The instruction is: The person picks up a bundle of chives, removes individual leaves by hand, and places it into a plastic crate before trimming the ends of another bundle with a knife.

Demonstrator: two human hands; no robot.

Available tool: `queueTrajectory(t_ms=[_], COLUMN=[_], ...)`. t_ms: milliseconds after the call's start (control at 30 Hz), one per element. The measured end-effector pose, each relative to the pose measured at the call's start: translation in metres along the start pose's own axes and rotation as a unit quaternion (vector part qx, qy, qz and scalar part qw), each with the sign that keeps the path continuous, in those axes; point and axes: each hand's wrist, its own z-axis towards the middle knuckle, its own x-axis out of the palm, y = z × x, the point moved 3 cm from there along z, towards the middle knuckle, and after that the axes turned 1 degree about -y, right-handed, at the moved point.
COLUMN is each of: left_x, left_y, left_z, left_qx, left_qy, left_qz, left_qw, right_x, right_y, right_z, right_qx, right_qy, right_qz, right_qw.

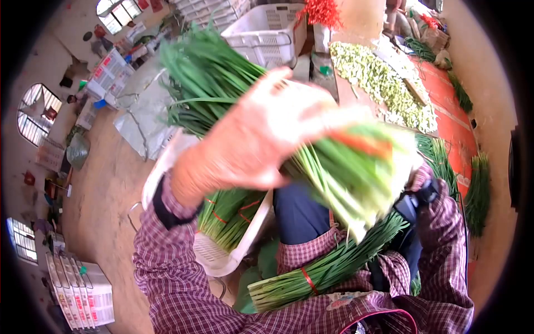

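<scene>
A large bundle of long green stalks [217, 75] lies slantwise in front of me, its leafy ends at upper left and its pale ends at lower right. Over its middle is my left hand [261, 131], blurred, thumb and fingers apart. My right hand [409, 161] is at the pale ends, mostly hidden and blurred. An orange-red strip [361, 143] shows on the bundle near the pale ends. Another bundle [295, 284], tied with a red band, rests across my lap.
Below my left hand, a white crate [245, 250] holds tied green bundles. White baskets [272, 36] stand ahead. Chopped pale pieces [384, 83] lie at upper right, with red ties [324, 12] nearby. More green bundles lie on the right by the wall.
</scene>
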Motion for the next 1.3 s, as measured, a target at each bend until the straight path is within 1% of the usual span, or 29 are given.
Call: queueTrajectory(t_ms=[33, 67, 133, 167, 200, 267, 300, 333, 367, 400, 467, 500, 533, 600, 633, 667, 700, 733, 767, 800, 833, 867, 900, 1000, 1067, 1133, 1167, 1267, 1300], left_x=[0.007, 0.017, 0.021, 0.016, 0.008, -0.015, -0.017, -0.009, 0.005, 0.024, 0.053, 0.058, 0.057, 0.053, 0.049, 0.054, 0.065, 0.071, 0.076, 0.077, 0.073, 0.072, 0.082, 0.087, 0.082, 0.074, 0.072, 0.074, 0.074], left_y=[-0.015, -0.028, -0.055, -0.066, -0.074, -0.080, -0.069, -0.053, -0.038, -0.028, -0.018, -0.021, -0.024, -0.020, -0.019, -0.014, -0.006, -0.006, -0.009, -0.021, -0.034, -0.042, -0.043, -0.060, -0.065, -0.060, -0.056, -0.041, -0.041], left_z=[0.004, 0.005, 0.000, -0.005, -0.013, -0.036, -0.063, -0.092, -0.115, -0.132, -0.140, -0.128, -0.120, -0.112, -0.105, -0.111, -0.124, -0.127, -0.130, -0.126, -0.118, -0.113, -0.122, -0.122, -0.121, -0.128, -0.133, -0.151, -0.152], left_qx=[0.042, 0.084, 0.044, 0.039, 0.034, -0.102, -0.191, -0.278, -0.384, -0.468, -0.419, -0.402, -0.437, -0.499, -0.510, -0.514, -0.514, -0.515, -0.524, -0.531, -0.525, -0.511, -0.512, -0.524, -0.534, -0.547, -0.548, -0.548, -0.548], left_qy=[0.007, 0.014, 0.021, 0.009, -0.005, -0.019, -0.071, -0.123, -0.146, -0.163, -0.155, -0.160, -0.206, -0.211, -0.223, -0.217, -0.207, -0.193, -0.184, -0.174, -0.186, -0.195, -0.183, -0.168, -0.164, -0.192, -0.195, -0.214, -0.208], left_qz=[0.035, 0.068, 0.051, 0.074, 0.096, 0.028, -0.063, -0.151, -0.351, -0.528, -0.672, -0.679, -0.670, -0.722, -0.735, -0.734, -0.743, -0.752, -0.730, -0.729, -0.679, -0.624, -0.619, -0.593, -0.598, -0.618, -0.625, -0.621, -0.607], left_qw=[0.998, 0.994, 0.998, 0.996, 0.995, 0.994, 0.977, 0.941, 0.842, 0.689, 0.591, 0.593, 0.564, 0.431, 0.386, 0.387, 0.376, 0.362, 0.399, 0.395, 0.479, 0.558, 0.567, 0.588, 0.575, 0.531, 0.521, 0.517, 0.538], right_x=[0.019, 0.033, 0.042, 0.063, 0.064, 0.079, 0.083, 0.087, 0.091, 0.100, 0.122, 0.135, 0.146, 0.162, 0.168, 0.171, 0.164, 0.162, 0.162, 0.160, 0.152, 0.140, 0.122, 0.092, 0.089, 0.084, 0.086, 0.084, 0.084], right_y=[-0.002, -0.005, -0.083, -0.044, -0.047, -0.049, -0.057, -0.064, -0.064, -0.068, -0.065, -0.061, -0.059, -0.064, -0.068, -0.072, -0.078, -0.077, -0.082, -0.090, -0.097, -0.099, -0.095, -0.083, -0.074, -0.073, -0.091, -0.122, -0.127], right_z=[-0.001, -0.007, 0.016, -0.019, -0.020, -0.018, -0.016, -0.014, -0.013, -0.006, 0.003, 0.005, 0.005, -0.003, -0.009, -0.012, -0.015, -0.024, -0.028, -0.031, -0.032, -0.034, -0.032, -0.025, -0.038, -0.053, -0.056, -0.077, -0.082], right_qx=[0.129, 0.249, 0.248, 0.104, 0.094, 0.154, 0.154, 0.154, 0.117, 0.120, 0.057, 0.038, 0.019, 0.045, 0.065, 0.085, 0.150, 0.048, 0.036, 0.023, 0.063, 0.038, 0.032, -0.012, 0.012, 0.057, 0.079, 0.093, 0.095], right_qy=[0.065, 0.131, 0.118, -0.058, 0.036, 0.036, 0.038, 0.041, 0.041, 0.077, 0.087, 0.090, 0.092, 0.083, 0.088, 0.091, 0.141, 0.095, 0.095, 0.094, 0.022, -0.023, -0.052, -0.139, -0.141, -0.208, -0.148, -0.162, -0.153], right_qz=[0.232, 0.444, 0.540, 0.432, 0.474, 0.556, 0.557, 0.557, 0.548, 0.558, 0.566, 0.562, 0.559, 0.507, 0.448, 0.388, 0.233, 0.268, 0.360, 0.447, 0.467, 0.492, 0.505, 0.492, 0.481, 0.471, 0.565, 0.585, 0.589], right_qw=[0.962, 0.851, 0.796, 0.894, 0.875, 0.816, 0.815, 0.815, 0.827, 0.817, 0.818, 0.822, 0.824, 0.857, 0.887, 0.913, 0.950, 0.957, 0.928, 0.889, 0.882, 0.869, 0.861, 0.859, 0.865, 0.856, 0.808, 0.789, 0.788])
